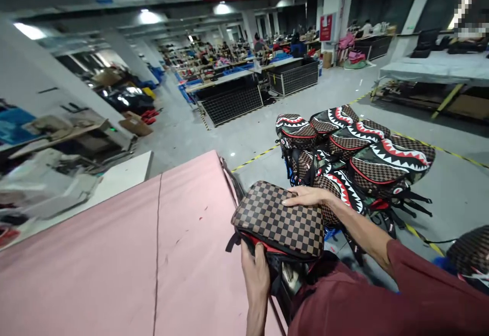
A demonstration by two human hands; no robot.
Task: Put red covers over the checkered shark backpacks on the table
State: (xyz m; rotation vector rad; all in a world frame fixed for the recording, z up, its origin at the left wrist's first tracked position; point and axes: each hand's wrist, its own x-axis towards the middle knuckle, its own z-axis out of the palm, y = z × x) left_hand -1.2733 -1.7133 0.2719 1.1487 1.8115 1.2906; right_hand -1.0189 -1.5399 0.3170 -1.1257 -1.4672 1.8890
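Currently both hands are on a brown checkerboard-patterned backpack with red piping (pixel 280 221), which sits at the near right corner of the pink cloth-covered worktable (pixel 114 254), partly hanging off its edge. Left hand (pixel 255 275) grips the backpack's near lower edge, fingers curled around the dark strap area under the red piping. Right hand (pixel 305 196) lies flat on the far top edge, fingers extended and together, palm down, not clenched. The backpack's checkered face points up; its long axis runs from the table edge out to the right, slightly away from the table. Opening near the left hand shows a dark interior; contents can't be made out.

Just right of the table, on the grey floor, is a pile of matching backpacks with shark-mouth print, white teeth and red gums (pixel 355 158), stacked against each other, faces mostly up and tilted. One more checkered bag (pixel 471 254) lies further right of the table, cut off by the frame.

Beyond the table's far end stand black wire-mesh bins (pixel 233 104); what's inside can't be seen. A yellow floor line (pixel 254 159) runs between the table and those bins.
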